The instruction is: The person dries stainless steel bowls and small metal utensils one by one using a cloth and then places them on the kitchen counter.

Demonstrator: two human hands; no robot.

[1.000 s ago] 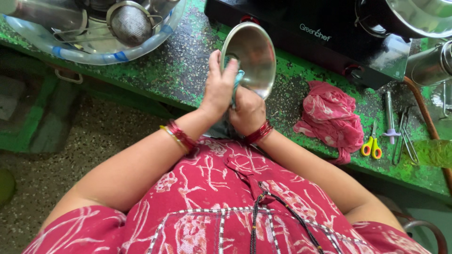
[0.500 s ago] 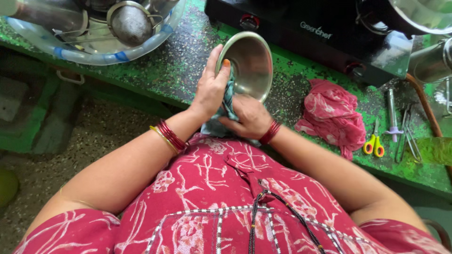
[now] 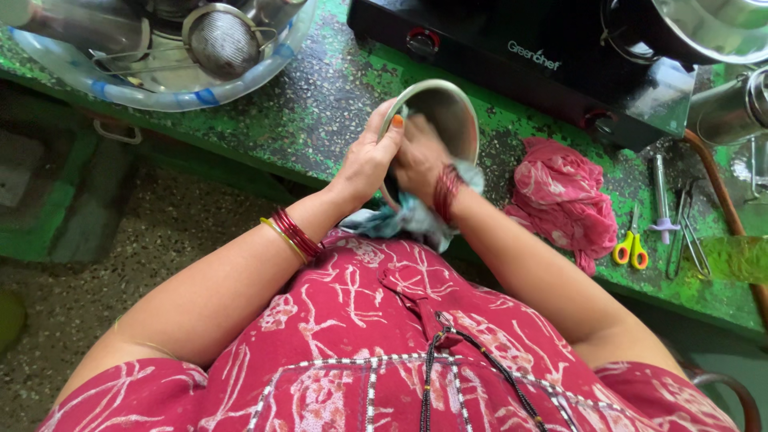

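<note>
Setting: a green-speckled stone worktop (image 3: 320, 120) runs across the upper frame, with a speckled floor (image 3: 144, 248) at lower left.
Left hand (image 3: 370, 160): clamped on the rim of a steel bowl (image 3: 448, 112), fingers over the edge, just above centre.
Right hand (image 3: 420, 156): pressed inside the bowl, closed on a pale blue-green cloth (image 3: 408, 220) that hangs out below the wrists.
Bowl: tilted on its side, mouth facing the person, held over the worktop's front edge.
Upper left: a large basin (image 3: 160, 88) holding a mesh strainer (image 3: 224, 40).
Top: a black stove (image 3: 512, 64).
Right: a crumpled pink cloth (image 3: 560, 200), then yellow-handled scissors (image 3: 632, 244) and metal tongs (image 3: 688, 232).
</note>
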